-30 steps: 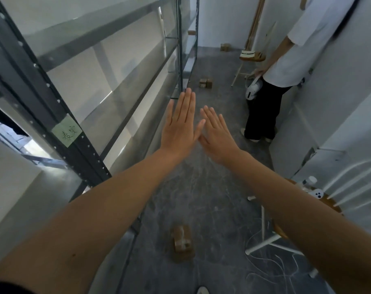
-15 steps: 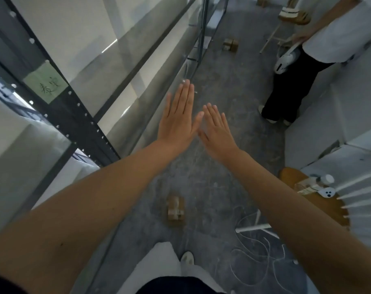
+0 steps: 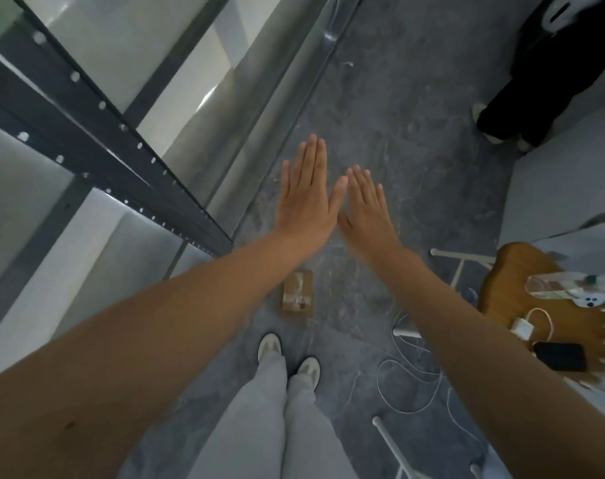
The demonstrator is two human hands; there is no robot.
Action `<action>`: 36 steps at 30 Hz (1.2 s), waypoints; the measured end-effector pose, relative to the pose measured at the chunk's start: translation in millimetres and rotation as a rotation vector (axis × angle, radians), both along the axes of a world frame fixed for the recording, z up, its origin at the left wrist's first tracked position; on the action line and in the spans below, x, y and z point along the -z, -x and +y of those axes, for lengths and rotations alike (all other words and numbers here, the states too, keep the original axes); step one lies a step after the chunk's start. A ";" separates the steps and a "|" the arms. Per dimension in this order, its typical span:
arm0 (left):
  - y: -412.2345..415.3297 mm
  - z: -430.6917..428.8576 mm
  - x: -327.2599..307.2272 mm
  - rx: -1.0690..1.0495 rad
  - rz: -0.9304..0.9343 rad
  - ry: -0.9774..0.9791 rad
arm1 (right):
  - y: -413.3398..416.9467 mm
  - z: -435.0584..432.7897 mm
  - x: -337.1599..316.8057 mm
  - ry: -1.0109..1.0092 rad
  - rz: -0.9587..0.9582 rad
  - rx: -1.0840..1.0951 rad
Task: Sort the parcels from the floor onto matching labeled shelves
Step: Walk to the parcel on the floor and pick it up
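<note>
Head view: both hands flat and empty above a floor parcel.
Left hand (image 3: 304, 198) and right hand (image 3: 366, 212) spread open, thumbs touching; the small taped brown cardboard parcel (image 3: 297, 294) lies on the grey floor (image 3: 398, 133) beside the dark metal shelving's (image 3: 97, 133) foot. Pickup seems unstarted; next, reach down and grasp it.

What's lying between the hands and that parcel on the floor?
Nothing visible. The parcel lies alone on bare floor just ahead of the shoes. The left hand and right hand are open and empty above it; the white cables lie off to the right.
</note>
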State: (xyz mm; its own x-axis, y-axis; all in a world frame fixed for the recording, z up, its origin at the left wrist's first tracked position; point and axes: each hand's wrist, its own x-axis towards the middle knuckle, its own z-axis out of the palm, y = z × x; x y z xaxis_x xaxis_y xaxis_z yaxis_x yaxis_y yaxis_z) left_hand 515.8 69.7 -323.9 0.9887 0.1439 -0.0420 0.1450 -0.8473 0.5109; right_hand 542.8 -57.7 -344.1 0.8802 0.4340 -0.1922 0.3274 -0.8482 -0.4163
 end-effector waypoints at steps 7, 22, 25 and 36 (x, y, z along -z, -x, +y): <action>11.3 36.1 123.6 -0.246 0.217 0.385 | -2.3 1.1 112.9 0.015 0.105 0.069; 142.8 46.3 428.0 -0.782 0.709 0.810 | 70.8 -29.0 415.3 0.022 0.570 0.448; 145.8 46.0 476.1 -0.859 0.730 0.858 | 82.0 -21.0 464.3 -0.023 0.611 0.452; 117.9 32.3 626.1 -0.830 0.710 1.206 | 99.1 10.2 591.9 -0.171 0.658 0.626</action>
State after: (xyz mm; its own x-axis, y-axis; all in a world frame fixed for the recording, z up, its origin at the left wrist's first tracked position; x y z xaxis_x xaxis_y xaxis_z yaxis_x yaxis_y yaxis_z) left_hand 397.9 102.1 -950.0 0.3944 0.1453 -0.9074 0.8154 0.4000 0.4185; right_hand 443.7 -47.5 -936.0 0.6999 -0.0151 -0.7141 -0.5171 -0.7004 -0.4920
